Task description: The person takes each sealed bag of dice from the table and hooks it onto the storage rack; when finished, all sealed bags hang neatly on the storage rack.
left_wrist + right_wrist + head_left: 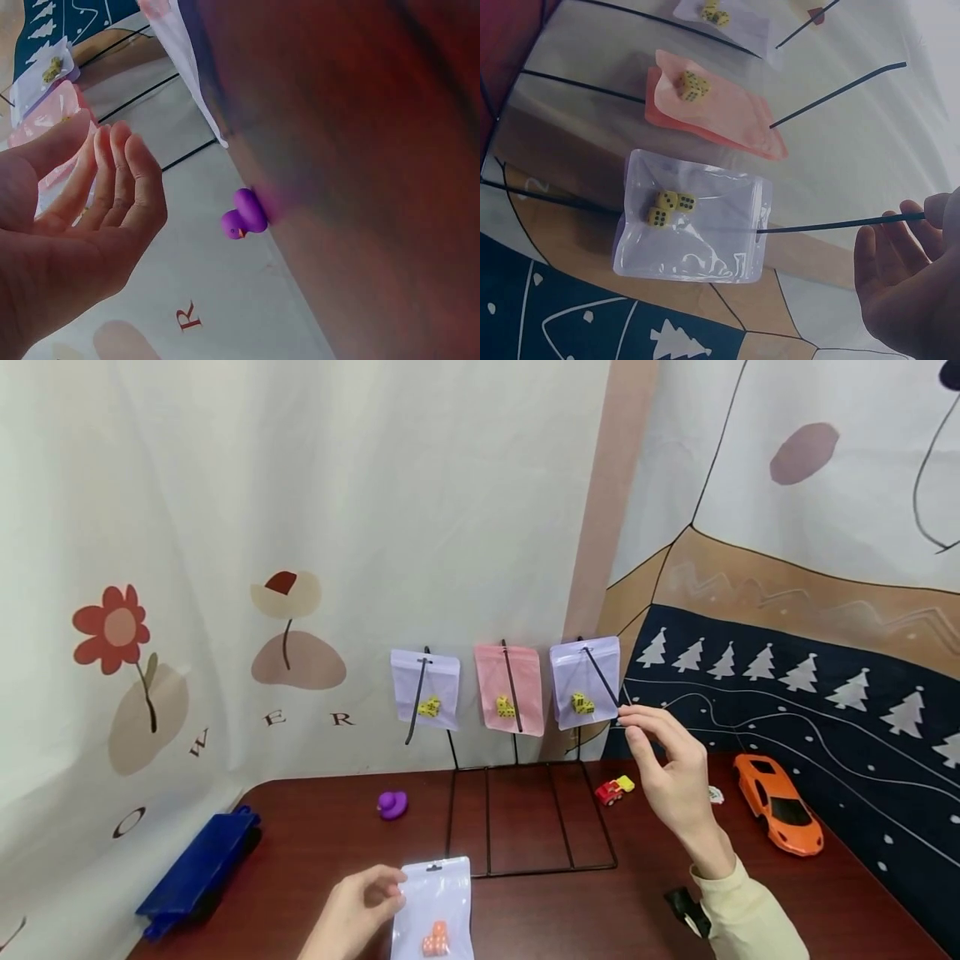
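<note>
A black wire rack (540, 871) stands on the table. My right hand (671, 768) pinches the tip of its rightmost hook (825, 226) between thumb and fingers. On that hook hangs a lavender zip bag (735, 187) with yellow dice (667, 206) in it. A pink bag (510, 677) hangs from the middle hook, a second lavender bag (405, 677) from the left one; both contain yellow dice. My left hand (97, 217) has loosely bent fingers, thumb apart from them, beside a lavender bag of orange dice (435, 941) near the table front. Its fingertips overlap that bag's edge in the head view.
A purple toy duck (392, 805) sits left of the rack. Right of it are a small red and yellow toy car (614, 790) and an orange toy car (778, 803). A blue plastic object (197, 864) lies at the left edge. Printed curtains hang behind.
</note>
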Tool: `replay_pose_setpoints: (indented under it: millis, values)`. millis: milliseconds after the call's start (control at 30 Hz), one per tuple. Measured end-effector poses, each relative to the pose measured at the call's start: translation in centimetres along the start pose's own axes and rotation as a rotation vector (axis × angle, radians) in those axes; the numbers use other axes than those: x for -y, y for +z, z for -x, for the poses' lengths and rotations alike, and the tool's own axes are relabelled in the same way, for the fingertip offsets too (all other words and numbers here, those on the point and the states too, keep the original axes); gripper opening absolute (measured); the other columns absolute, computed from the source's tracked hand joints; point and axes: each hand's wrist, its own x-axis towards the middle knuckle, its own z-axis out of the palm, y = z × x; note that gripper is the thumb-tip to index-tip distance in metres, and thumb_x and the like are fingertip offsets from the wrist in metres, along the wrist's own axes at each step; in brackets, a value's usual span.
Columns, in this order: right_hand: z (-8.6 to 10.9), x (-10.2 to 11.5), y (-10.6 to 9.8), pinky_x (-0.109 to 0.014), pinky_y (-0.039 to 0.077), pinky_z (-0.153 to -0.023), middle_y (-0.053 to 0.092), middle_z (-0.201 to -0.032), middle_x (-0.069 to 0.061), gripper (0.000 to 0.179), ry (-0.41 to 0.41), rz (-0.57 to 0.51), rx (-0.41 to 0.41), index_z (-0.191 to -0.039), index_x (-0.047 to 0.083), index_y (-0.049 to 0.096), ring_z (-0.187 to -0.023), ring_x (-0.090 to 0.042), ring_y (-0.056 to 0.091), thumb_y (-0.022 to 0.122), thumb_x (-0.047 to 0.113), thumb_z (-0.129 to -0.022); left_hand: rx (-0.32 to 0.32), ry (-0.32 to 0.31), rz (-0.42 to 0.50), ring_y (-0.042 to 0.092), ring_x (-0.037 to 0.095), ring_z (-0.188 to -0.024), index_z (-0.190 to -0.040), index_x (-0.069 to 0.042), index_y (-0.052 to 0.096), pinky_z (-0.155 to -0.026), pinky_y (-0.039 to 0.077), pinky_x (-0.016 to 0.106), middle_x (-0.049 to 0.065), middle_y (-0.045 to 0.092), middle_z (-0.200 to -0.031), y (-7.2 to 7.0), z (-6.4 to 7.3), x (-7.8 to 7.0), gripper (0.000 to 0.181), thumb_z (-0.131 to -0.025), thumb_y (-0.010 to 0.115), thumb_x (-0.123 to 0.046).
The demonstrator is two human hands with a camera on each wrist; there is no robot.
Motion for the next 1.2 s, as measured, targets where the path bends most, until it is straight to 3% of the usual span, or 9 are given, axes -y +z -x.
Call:
replay_pose_setpoints:
  millis: [133, 300, 500, 667, 967, 1200]
  values:
    - [0.0, -0.1, 0.0, -0.016, 0.047, -0.086, 0.063, -0.102, -0.026, 0.021, -0.005, 0.005, -0.001, -0.093, -0.011, 0.065, -0.098, -0.025, 0.060, 0.057, -0.024, -0.079, 0.065, 0.008, -0.001, 0.057, 0.008, -0.068, -0.097, -0.004, 0.068, -0.062, 0.049, 0.023, -0.003, 0.059, -0.075, -0.2, 0.2, 0.5, 0.021, -0.079, 0.075, -0.010]
    - [-0.1, -0.1, -0.1, -0.016, 0.047, -0.086, 0.063, -0.103, -0.026, 0.019, -0.009, 0.006, -0.005, -0.093, -0.011, 0.065, -0.098, -0.026, 0.060, 0.057, -0.023, -0.080, 0.187, -0.028, -0.049, 0.054, 0.013, -0.070, -0.101, -0.004, 0.067, -0.062, 0.047, 0.029, -0.002, 0.057, -0.077, -0.4, 0.0, 0.7, 0.025, -0.080, 0.074, -0.014]
    - [-0.4, -0.1, 0.0, -0.016, 0.047, -0.086, 0.063, -0.103, -0.027, 0.019, -0.010, 0.007, -0.004, -0.093, -0.012, 0.065, -0.100, -0.023, 0.060, 0.057, -0.023, -0.080, 0.293, -0.147, -0.073, 0.054, 0.017, -0.068, -0.098, -0.005, 0.065, -0.060, 0.046, 0.034, 0.001, 0.056, -0.076, -0.3, 0.2, 0.7, 0.024, -0.079, 0.075, -0.016]
    - [-0.4, 0.0, 0.1, -0.015, 0.047, -0.086, 0.063, -0.103, -0.027, 0.019, -0.007, 0.004, 0.002, -0.094, -0.012, 0.065, -0.100, -0.021, 0.060, 0.057, -0.023, -0.080, 0.289, -0.248, -0.028, 0.058, 0.020, -0.072, -0.105, -0.002, 0.063, -0.063, 0.051, 0.040, 0.005, 0.058, -0.080, -0.3, 0.5, 0.8, 0.030, -0.080, 0.075, -0.013]
    - [-0.2, 0.0, 0.0, -0.014, 0.047, -0.085, 0.063, -0.103, -0.026, 0.021, -0.006, 0.020, 0.000, -0.093, -0.011, 0.065, -0.098, -0.023, 0.060, 0.058, -0.025, -0.078, 0.379, -0.204, 0.214, 0.062, 0.024, -0.079, -0.104, 0.004, 0.060, -0.070, 0.055, 0.041, 0.007, 0.061, -0.086, -0.6, 0.6, 1.7, 0.024, -0.081, 0.068, 0.002]
    - [0.1, 0.1, -0.1, -0.014, 0.047, -0.085, 0.063, -0.103, -0.026, 0.020, -0.004, 0.019, 0.005, -0.093, -0.011, 0.065, -0.098, -0.021, 0.060, 0.058, -0.023, -0.079, 0.383, -0.199, 0.182, 0.060, 0.023, -0.082, -0.104, 0.001, 0.062, -0.071, 0.054, 0.042, 0.006, 0.062, -0.087, -0.5, 0.5, 1.7, 0.025, -0.079, 0.068, 0.005]
